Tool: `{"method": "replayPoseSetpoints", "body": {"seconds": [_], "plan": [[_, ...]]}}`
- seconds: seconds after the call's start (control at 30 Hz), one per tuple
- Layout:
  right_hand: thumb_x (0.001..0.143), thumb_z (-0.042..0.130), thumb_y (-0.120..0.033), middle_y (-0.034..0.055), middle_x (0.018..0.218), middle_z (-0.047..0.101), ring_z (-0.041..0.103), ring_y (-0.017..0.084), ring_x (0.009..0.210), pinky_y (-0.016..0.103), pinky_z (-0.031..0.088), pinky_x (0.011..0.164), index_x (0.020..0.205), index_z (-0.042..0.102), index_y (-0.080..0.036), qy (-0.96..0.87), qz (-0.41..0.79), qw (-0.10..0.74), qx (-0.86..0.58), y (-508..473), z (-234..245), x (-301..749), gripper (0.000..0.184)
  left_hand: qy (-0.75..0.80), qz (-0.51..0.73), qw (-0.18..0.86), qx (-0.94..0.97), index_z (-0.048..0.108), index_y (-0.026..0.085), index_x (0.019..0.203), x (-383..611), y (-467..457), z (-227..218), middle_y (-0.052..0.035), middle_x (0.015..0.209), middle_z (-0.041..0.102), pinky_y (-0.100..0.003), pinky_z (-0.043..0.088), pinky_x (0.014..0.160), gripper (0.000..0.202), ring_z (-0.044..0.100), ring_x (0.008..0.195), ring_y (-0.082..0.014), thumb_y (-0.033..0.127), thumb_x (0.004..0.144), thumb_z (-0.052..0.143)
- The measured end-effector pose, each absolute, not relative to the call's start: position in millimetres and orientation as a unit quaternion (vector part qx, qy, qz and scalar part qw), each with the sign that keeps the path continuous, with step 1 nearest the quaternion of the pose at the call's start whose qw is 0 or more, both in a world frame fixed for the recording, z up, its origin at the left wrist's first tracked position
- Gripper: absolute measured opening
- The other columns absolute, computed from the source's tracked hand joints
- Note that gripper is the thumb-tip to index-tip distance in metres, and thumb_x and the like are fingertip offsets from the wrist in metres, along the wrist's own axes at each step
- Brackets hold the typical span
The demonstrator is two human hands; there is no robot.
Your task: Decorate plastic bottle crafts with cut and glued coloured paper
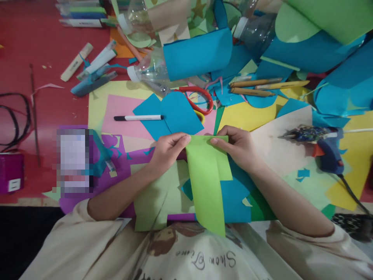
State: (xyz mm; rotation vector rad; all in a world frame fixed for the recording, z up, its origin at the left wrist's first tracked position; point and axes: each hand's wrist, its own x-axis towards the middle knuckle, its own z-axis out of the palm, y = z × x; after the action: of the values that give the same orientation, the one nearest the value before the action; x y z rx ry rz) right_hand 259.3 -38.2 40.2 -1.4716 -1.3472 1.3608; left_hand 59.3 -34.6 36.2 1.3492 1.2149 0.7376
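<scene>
A strip of light green paper [205, 182] hangs between my two hands, folded over along its top edge. My left hand [171, 149] pinches its upper left corner between thumb and fingers. At the upper right, my right hand [237, 146] grips the fold with the thumb on top. The longer layer reaches down toward my shirt, and a shorter layer shows behind it on the right. Just beyond my hands lie blue paper pieces [182, 112], a black-capped white marker [138, 118] and scissors with red handles [211, 103], partly covered by the blue paper.
A glue gun [330, 149] rests at the right, its cord trailing to the edge. Clear plastic bottles [151, 68] and a rolled blue paper [199, 52] crowd the back. Several markers [97, 62] lie at the left, above a blurred phone [74, 159]. Brown pencils [253, 92] lie behind.
</scene>
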Motion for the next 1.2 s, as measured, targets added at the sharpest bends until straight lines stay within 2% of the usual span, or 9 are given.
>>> {"method": "replayPoseSetpoints", "body": {"seconds": [0.1,0.2,0.27,0.47,0.7,0.8,0.9,0.97,1.2], "plan": [[0.062,0.072,-0.073,-0.0019,0.055,0.053,0.041,0.009,0.050,0.025,0.030,0.046,0.059,0.058,-0.020,-0.521,0.529,0.355,-0.568,-38.5,40.3,259.7,0.055,0.507,0.323,0.569,0.561,0.051,0.019,0.062,59.8,-35.0,36.1,0.0038,0.057,0.036,-0.024,0.028,0.051,0.034,0.031,0.055,-0.0095,0.044,0.085,0.056],[0.063,0.072,-0.072,-0.0026,0.054,0.052,0.039,0.008,0.049,0.025,0.030,0.046,0.058,0.058,-0.020,-0.521,0.530,0.357,-0.566,-38.9,40.4,259.7,0.054,0.494,0.332,0.599,0.536,0.065,0.019,0.087,60.2,-36.0,35.4,0.0039,0.057,0.047,-0.023,0.030,0.049,0.024,0.036,0.052,-0.0091,0.042,0.084,0.060],[0.064,0.073,-0.071,-0.0032,0.053,0.050,0.038,0.008,0.048,0.025,0.030,0.046,0.058,0.058,-0.020,-0.522,0.529,0.360,-0.564,-38.8,40.6,259.5,0.053,0.493,0.334,0.600,0.535,0.068,0.020,0.097,60.0,-36.8,34.1,0.0047,0.054,0.047,-0.022,0.027,0.046,0.025,0.033,0.048,-0.0084,0.041,0.085,0.062],[0.066,0.071,-0.071,-0.0042,0.053,0.047,0.034,0.007,0.048,0.025,0.031,0.046,0.058,0.057,-0.020,-0.532,0.523,0.366,-0.556,-37.8,40.2,259.3,0.053,0.499,0.345,0.561,0.563,0.075,0.021,0.094,59.8,-36.7,30.9,0.0011,0.058,0.054,-0.022,0.027,0.047,0.024,0.036,0.051,-0.0090,0.038,0.086,0.061],[0.072,0.067,-0.070,-0.0048,0.051,0.045,0.032,0.007,0.046,0.025,0.028,0.045,0.058,0.056,-0.019,-0.555,0.511,0.373,-0.540,-38.9,39.0,259.1,0.053,0.481,0.376,0.551,0.569,0.076,0.017,0.091,60.1,-37.6,32.2,0.0038,0.052,0.045,-0.020,0.020,0.042,0.022,0.029,0.047,-0.0059,0.032,0.085,0.061],[0.073,0.066,-0.070,-0.0034,0.052,0.049,0.037,0.008,0.047,0.025,0.028,0.045,0.057,0.056,-0.019,-0.564,0.507,0.377,-0.532,-39.4,38.8,258.6,0.054,0.484,0.375,0.565,0.553,0.073,0.017,0.107,59.7,-38.7,31.3,0.0057,0.051,0.042,-0.019,0.021,0.042,0.027,0.027,0.046,-0.0056,0.032,0.087,0.061],[0.073,0.067,-0.068,-0.0028,0.052,0.051,0.040,0.008,0.048,0.025,0.030,0.046,0.056,0.055,-0.020,-0.566,0.497,0.390,-0.530,-39.0,37.8,258.8,0.053,0.474,0.380,0.584,0.538,0.061,0.017,0.126,59.8,-38.6,31.1,0.0094,0.050,0.035,-0.019,0.018,0.040,0.041,0.021,0.044,-0.0052,0.030,0.087,0.062],[0.073,0.067,-0.068,-0.0028,0.052,0.051,0.040,0.008,0.049,0.025,0.030,0.046,0.056,0.055,-0.020,-0.567,0.489,0.401,-0.528,-38.2,37.3,259.6,0.052,0.464,0.383,0.597,0.532,0.055,0.018,0.131,60.0,-38.3,31.8,0.0111,0.048,0.032,-0.019,0.016,0.039,0.047,0.019,0.043,-0.0051,0.029,0.086,0.064],[0.073,0.065,-0.070,-0.0032,0.052,0.050,0.039,0.008,0.049,0.026,0.030,0.046,0.056,0.055,-0.020,-0.576,0.468,0.402,-0.537,-36.5,37.9,261.6,0.054,0.476,0.378,0.595,0.526,0.052,0.019,0.132,60.0,-39.4,33.1,0.0086,0.053,0.045,-0.018,0.017,0.038,0.050,0.021,0.042,-0.0035,0.035,0.086,0.065]]}}
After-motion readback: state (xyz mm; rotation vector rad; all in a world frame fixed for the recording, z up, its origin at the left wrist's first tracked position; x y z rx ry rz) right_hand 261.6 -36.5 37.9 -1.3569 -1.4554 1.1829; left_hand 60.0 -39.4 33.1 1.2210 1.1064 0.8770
